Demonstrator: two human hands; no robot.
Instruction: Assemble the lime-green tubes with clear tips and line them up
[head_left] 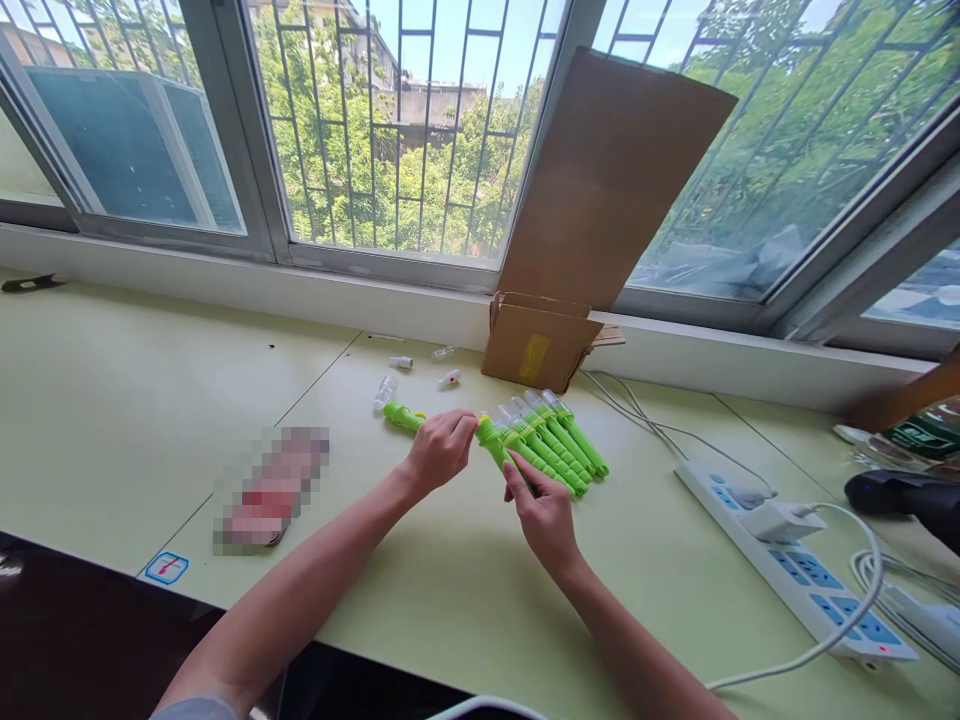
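My right hand (pixel 544 515) is closed around a bright green plastic tube (pixel 493 445) with a threaded, open-looking top, tilted up to the left. At its top end, by a small yellow part (pixel 484 421), the fingers of my left hand (pixel 442 445) are pinched together; what they hold is too small to make out. Beside the right hand lies a row of several similar green tubes (pixel 559 445) with clear caps. Another green tube (pixel 403 416) lies partly behind my left hand, near a clear plastic cap (pixel 386 392).
Small white pieces (pixel 401 362) and a clear piece (pixel 443 353) lie farther back. A cardboard box (pixel 536 345) stands against the window wall. To the right are a power strip (pixel 795 565) and cables. A blurred-out flat object (pixel 274 490) lies left of my forearm.
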